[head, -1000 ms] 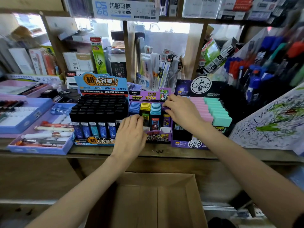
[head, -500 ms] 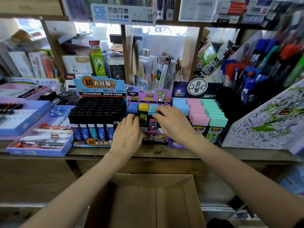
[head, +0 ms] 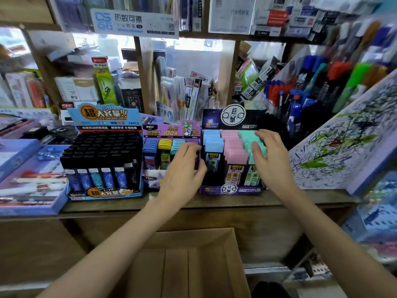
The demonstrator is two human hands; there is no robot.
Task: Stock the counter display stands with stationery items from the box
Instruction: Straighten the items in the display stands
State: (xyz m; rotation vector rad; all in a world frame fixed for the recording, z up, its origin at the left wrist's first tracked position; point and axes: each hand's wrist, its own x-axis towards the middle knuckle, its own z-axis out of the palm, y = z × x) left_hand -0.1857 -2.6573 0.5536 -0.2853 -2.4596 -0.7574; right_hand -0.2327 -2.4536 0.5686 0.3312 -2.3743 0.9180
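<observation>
On the counter (head: 236,201) three stands sit side by side: the left stand (head: 103,155), the middle stand (head: 169,133), the right stand (head: 232,189). A pen tray (head: 43,209) lies left of them; a scribble board (head: 343,151) leans to their right. The box (head: 193,272) is below, in front of the counter. Shelves (head: 141,72) rise behind.

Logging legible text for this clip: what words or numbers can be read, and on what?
"热敏可擦": hanging sign.
"超大容量!!": blue stand.
"24PCS": blue stand.
"100根": middle stand.
Everything else: too small or blurred to read.
</observation>
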